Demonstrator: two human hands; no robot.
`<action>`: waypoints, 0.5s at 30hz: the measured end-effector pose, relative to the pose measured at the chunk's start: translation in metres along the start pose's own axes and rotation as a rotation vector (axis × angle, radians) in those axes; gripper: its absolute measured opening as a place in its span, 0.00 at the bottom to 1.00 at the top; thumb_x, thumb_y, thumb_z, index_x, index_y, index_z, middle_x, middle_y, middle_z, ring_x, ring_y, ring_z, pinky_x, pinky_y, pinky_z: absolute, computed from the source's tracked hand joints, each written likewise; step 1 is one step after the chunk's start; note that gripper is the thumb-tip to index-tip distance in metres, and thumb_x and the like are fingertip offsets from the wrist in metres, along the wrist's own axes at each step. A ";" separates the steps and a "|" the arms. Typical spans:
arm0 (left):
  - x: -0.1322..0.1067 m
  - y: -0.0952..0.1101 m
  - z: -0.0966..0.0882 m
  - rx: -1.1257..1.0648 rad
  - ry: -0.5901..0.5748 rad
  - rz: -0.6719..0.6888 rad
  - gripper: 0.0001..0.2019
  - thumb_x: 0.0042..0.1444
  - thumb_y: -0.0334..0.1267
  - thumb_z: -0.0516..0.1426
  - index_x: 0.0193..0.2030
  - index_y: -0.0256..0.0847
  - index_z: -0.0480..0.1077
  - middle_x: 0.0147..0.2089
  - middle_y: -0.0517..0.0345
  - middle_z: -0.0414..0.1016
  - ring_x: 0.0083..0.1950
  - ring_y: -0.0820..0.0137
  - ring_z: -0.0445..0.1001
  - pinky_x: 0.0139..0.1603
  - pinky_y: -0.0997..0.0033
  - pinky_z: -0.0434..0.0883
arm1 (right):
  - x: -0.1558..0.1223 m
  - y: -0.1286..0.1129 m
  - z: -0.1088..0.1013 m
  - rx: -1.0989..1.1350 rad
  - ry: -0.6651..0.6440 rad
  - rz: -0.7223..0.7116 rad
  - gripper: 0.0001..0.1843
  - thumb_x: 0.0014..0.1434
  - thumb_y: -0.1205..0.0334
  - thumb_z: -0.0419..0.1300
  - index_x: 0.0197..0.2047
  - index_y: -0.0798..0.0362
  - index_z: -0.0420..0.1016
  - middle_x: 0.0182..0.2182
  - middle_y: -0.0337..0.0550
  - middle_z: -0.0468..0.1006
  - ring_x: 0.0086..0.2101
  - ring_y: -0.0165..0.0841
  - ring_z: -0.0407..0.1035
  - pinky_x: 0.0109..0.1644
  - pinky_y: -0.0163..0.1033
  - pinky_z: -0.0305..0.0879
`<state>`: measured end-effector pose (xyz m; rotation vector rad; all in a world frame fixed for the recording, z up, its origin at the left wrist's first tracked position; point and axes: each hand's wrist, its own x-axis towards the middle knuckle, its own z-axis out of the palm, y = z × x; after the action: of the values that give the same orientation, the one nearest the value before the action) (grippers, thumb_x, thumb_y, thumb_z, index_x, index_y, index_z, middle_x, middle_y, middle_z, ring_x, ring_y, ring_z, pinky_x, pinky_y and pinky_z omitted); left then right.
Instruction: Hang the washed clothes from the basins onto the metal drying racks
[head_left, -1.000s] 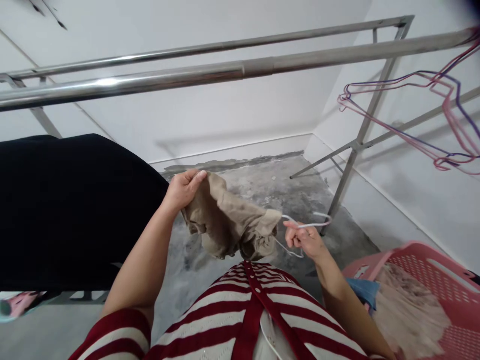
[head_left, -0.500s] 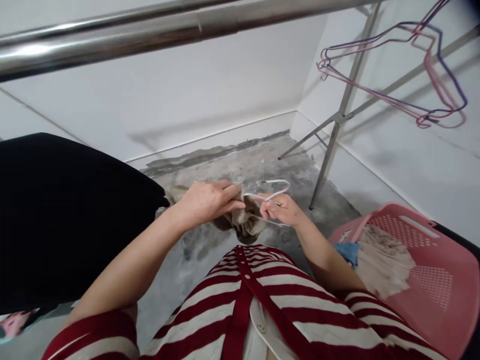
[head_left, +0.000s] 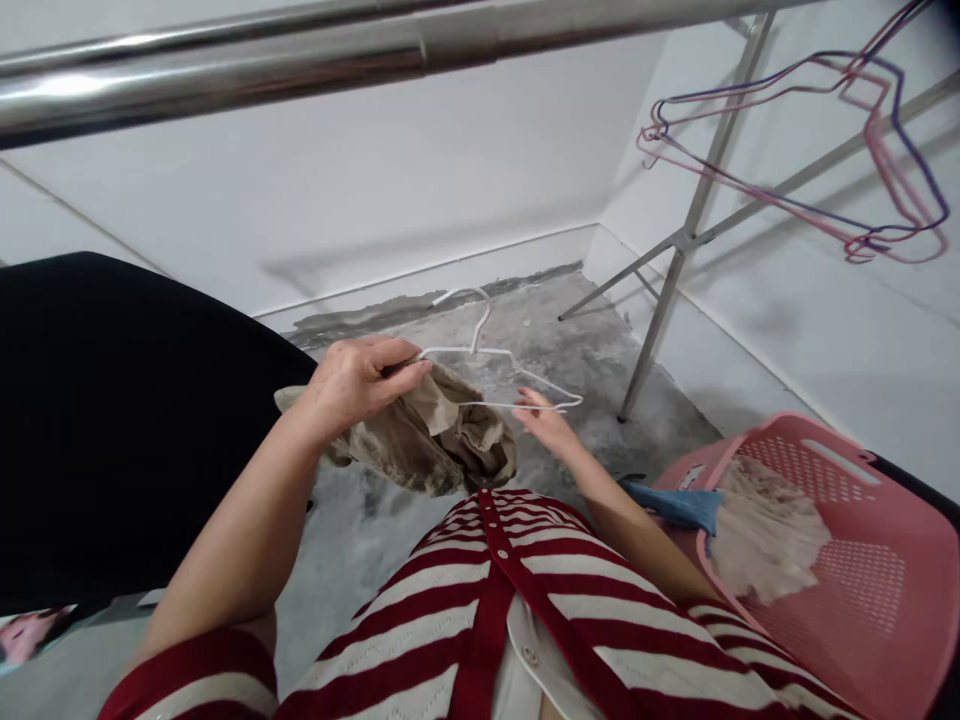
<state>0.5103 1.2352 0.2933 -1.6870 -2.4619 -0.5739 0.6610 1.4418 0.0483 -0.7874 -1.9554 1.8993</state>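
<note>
My left hand (head_left: 361, 385) is shut on a crumpled beige cloth garment (head_left: 439, 440), bunched below and beside the fingers. A white wire clothes hanger (head_left: 487, 352) runs from that hand out over the floor, hook pointing away from me. Its end seems to sit in the cloth, though the fabric hides that part. My right hand (head_left: 544, 422) is close to the hanger's lower wire, its fingers loose and reaching toward it.
A pink plastic laundry basket (head_left: 847, 540) at lower right holds pale cloth (head_left: 769, 540) and a blue item (head_left: 675, 505). A steel drying rack rail (head_left: 225, 70) crosses overhead, with coloured wire hangers (head_left: 795, 150) at upper right. Black fabric (head_left: 112, 420) fills the left.
The hanger now points away from me and shows more of its length. My right hand has loosened from the wire and dropped back. My left hand has shifted left with the cloth.
</note>
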 end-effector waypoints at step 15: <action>-0.088 -0.078 0.039 -0.204 0.240 -0.318 0.11 0.55 0.44 0.56 0.35 0.38 0.73 0.29 0.60 0.71 0.30 0.73 0.68 0.32 0.76 0.64 | 0.044 -0.039 0.037 0.526 -0.003 0.166 0.11 0.41 0.65 0.56 0.32 0.51 0.65 0.21 0.36 0.73 0.24 0.30 0.68 0.28 0.35 0.66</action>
<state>0.4774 1.1477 0.2124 -1.1973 -2.5755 -1.0284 0.5980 1.4373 0.0771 -0.7980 -1.3164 2.3588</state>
